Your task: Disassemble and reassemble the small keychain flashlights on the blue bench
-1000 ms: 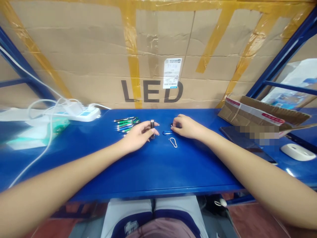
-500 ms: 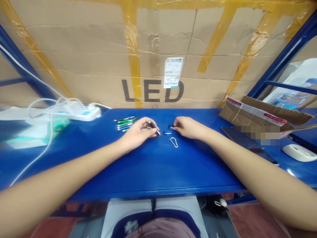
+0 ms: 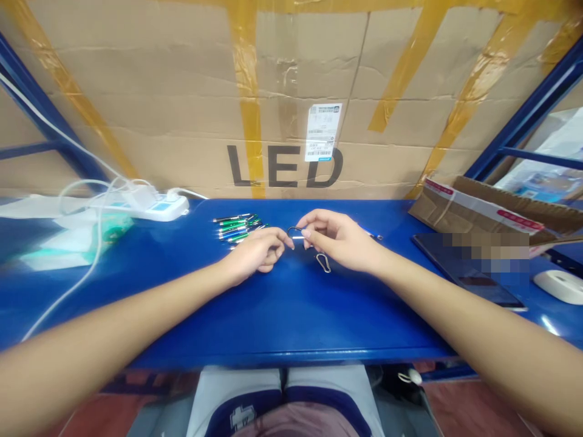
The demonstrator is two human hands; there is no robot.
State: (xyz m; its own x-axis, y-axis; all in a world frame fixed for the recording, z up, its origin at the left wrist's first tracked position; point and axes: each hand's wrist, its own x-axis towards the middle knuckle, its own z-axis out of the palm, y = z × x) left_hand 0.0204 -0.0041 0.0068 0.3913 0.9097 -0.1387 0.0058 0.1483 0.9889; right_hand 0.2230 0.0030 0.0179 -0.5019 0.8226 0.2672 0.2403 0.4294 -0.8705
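My left hand (image 3: 255,254) and my right hand (image 3: 339,240) meet over the middle of the blue table (image 3: 282,309). The right hand pinches a dark carabiner clip (image 3: 294,230) between thumb and fingers, lifted a little off the table. The left hand's fingers are curled, its fingertips touching the clip; a small dark flashlight seen in it earlier is hidden now. A silver carabiner (image 3: 323,262) lies flat just below the right hand. Several small green and silver flashlights (image 3: 237,226) lie in a bunch behind the left hand.
A white power strip (image 3: 155,206) with cables sits at the back left. A big cardboard box marked LED (image 3: 286,103) stands behind the table. At the right are an open carton (image 3: 487,209), a dark tablet (image 3: 469,270) and a white mouse (image 3: 560,285).
The right hand picked a dark clip up off the table and moved left. The left hand turned the flashlight it held and closed in until the two hands touch.
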